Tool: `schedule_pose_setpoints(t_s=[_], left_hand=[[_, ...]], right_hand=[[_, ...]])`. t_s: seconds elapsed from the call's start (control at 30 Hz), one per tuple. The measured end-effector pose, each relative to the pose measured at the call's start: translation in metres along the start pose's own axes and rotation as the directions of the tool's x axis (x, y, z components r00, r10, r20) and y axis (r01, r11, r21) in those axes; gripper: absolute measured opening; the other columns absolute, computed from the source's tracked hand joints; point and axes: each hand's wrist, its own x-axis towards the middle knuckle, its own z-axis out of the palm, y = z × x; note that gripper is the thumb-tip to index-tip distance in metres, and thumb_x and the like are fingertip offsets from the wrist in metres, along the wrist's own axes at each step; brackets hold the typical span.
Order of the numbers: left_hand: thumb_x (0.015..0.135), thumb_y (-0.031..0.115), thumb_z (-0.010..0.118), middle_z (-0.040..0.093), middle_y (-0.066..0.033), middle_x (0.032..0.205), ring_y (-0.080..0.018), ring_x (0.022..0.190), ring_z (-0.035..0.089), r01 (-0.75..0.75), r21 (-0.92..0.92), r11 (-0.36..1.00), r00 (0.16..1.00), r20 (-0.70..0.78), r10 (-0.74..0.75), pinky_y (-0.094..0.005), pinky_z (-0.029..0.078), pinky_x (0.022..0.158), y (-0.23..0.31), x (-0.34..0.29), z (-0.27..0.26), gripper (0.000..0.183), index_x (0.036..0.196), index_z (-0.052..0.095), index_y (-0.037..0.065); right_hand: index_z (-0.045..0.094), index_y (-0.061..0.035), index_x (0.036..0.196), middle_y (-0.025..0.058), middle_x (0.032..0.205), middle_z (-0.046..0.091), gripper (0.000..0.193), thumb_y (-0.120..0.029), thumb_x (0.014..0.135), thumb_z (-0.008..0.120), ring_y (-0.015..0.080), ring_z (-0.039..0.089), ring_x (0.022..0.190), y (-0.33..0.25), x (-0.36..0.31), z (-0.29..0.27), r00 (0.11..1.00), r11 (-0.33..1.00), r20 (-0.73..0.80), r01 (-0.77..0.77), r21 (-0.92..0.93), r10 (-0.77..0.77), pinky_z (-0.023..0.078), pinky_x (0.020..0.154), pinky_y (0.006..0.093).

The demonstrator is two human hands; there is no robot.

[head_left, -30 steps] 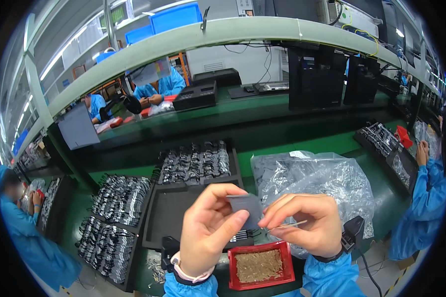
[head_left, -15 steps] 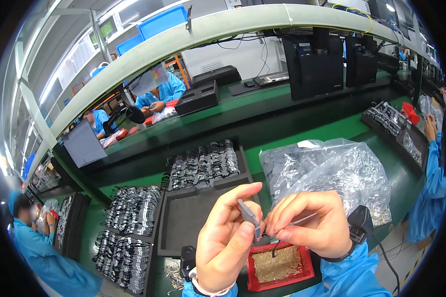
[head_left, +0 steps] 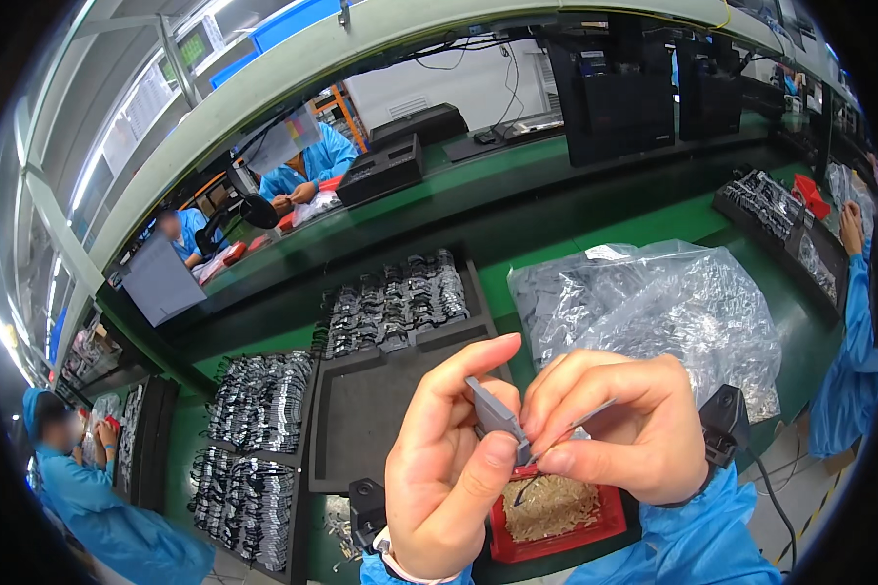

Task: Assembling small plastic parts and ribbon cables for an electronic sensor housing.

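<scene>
Left hand point(head_left: 444, 478) gripping a grey plate point(head_left: 498, 410), right hand point(head_left: 644, 434) pinching a thin strip point(head_left: 594, 412), red box point(head_left: 561, 548) at near right

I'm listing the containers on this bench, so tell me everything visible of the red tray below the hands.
The red tray is open, shallow and roughly rectangular, with raised walls that look like smooth plastic. It stands at the near side of the green bench, holding a heap of small, slim tan pieces. The left hand and right hand hide parts of its far side. A thin dark strand shows against the heap; whether they touch is unclear.
</scene>
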Motion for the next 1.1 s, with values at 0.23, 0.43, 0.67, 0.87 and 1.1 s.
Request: schedule_pose_setpoints(t_s=[0.23, 0.43, 0.67, 0.87, 1.1], left_hand=[[0.087, 0.01, 0.046, 0.044, -0.0024, 0.085, -0.0073, 0.076, 0.04, -0.142, 0.137, 0.98, 0.99, 0.041, 0.137, -0.0177, 0.034, 0.068, -0.007, -0.002, 0.0, 0.042, 0.124, 0.034, -0.006], [0.085, 0.008, 0.051, 0.045, -0.005, 0.086, -0.0079, 0.077, 0.041, 0.055, 0.142, 0.988, 0.998, 0.007, -0.057, -0.0204, 0.036, 0.071, 0.004, -0.006, -0.001, 0.048, 0.125, 0.03, -0.007], [0.085, 0.007, 0.051, 0.045, -0.0051, 0.086, -0.008, 0.077, 0.041, 0.063, 0.147, 0.987, 0.998, 0.003, -0.065, -0.0202, 0.036, 0.071, 0.004, -0.006, 0.0, 0.047, 0.125, 0.03, -0.007], [0.085, 0.007, 0.051, 0.046, -0.0051, 0.086, -0.0079, 0.078, 0.042, 0.068, 0.151, 0.986, 0.998, 0.005, -0.07, -0.0201, 0.036, 0.071, 0.001, -0.005, 0.0, 0.048, 0.126, 0.029, -0.007], [0.087, 0.015, 0.05, 0.044, -0.0027, 0.087, -0.007, 0.077, 0.041, -0.158, 0.207, 0.965, 0.987, 0.051, 0.15, -0.0176, 0.035, 0.068, -0.009, -0.001, -0.003, 0.045, 0.124, 0.035, -0.005]], right_hand=[[0.061, 0.0034, 0.08, 0.0101, 0.084, 0.062, 0.012, 0.003, 0.069, 0.067, 0.0159, 0.059, 0.078, -0.004, -0.001, 0.0, 1.0, 1.0, -0.005, 0.002, -0.018, -0.002, 0.046, 0.071, 0.0262], [0.06, 0.0041, 0.079, 0.0101, 0.083, 0.062, 0.012, 0.002, 0.069, 0.067, 0.015, 0.058, 0.078, -0.003, 0.0, 0.0, 0.999, 1.0, -0.023, -0.03, -0.006, 0.03, 0.045, 0.071, 0.0255], [0.06, 0.0049, 0.079, 0.01, 0.083, 0.061, 0.012, 0.002, 0.07, 0.066, 0.0139, 0.058, 0.077, -0.006, 0.0, 0.001, 0.998, 0.998, -0.028, -0.059, 0.017, 0.06, 0.045, 0.07, 0.0248], [0.06, 0.0058, 0.08, 0.0108, 0.083, 0.061, 0.012, 0.002, 0.07, 0.066, 0.0141, 0.058, 0.077, -0.006, 0.0, 0.001, 0.998, 0.998, -0.028, -0.063, 0.028, 0.063, 0.045, 0.07, 0.025], [0.059, 0.0056, 0.08, 0.0117, 0.084, 0.061, 0.013, 0.002, 0.07, 0.066, 0.0146, 0.058, 0.078, -0.006, -0.001, 0.002, 0.996, 0.995, -0.035, -0.078, 0.057, 0.08, 0.046, 0.07, 0.025]])
